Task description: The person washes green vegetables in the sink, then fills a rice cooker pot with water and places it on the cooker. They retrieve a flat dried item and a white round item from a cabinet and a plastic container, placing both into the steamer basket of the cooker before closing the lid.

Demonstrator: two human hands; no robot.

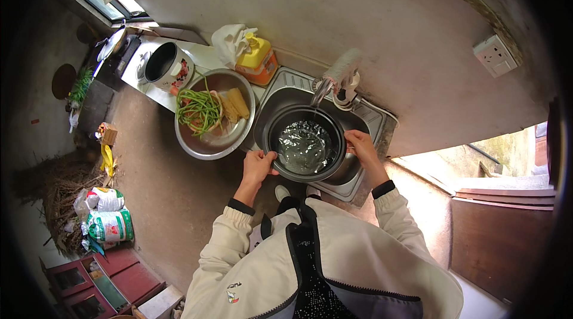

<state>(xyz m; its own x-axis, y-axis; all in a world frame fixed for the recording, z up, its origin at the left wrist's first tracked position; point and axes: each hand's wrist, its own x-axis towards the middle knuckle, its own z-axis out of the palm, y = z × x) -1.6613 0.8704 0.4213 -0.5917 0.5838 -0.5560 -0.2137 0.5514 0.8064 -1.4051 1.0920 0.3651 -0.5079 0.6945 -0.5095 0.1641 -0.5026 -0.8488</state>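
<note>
A dark round inner pot (pixel 268 137) with rippling water in it sits over the stainless steel sink (pixel 286 81), below the metal faucet (pixel 321 94), from which a thin stream falls. With my left hand (pixel 258 167) I grip the pot's rim at its lower left. My right hand (pixel 359 145) holds the rim at the right. Left of the sink stands a wide metal basin (pixel 215 149) holding long green beans (pixel 200 111) and yellowish pieces (pixel 236 105) that I cannot identify for certain.
A yellow-and-orange jug (pixel 257 61) stands behind the basin, beside a white cloth or bag (pixel 231 43). Farther left is a flowered white pot (pixel 172 68) on the tiled counter (pixel 134 73). A white cord lies along the sink's right rear edge, below a wall socket (pixel 495 56).
</note>
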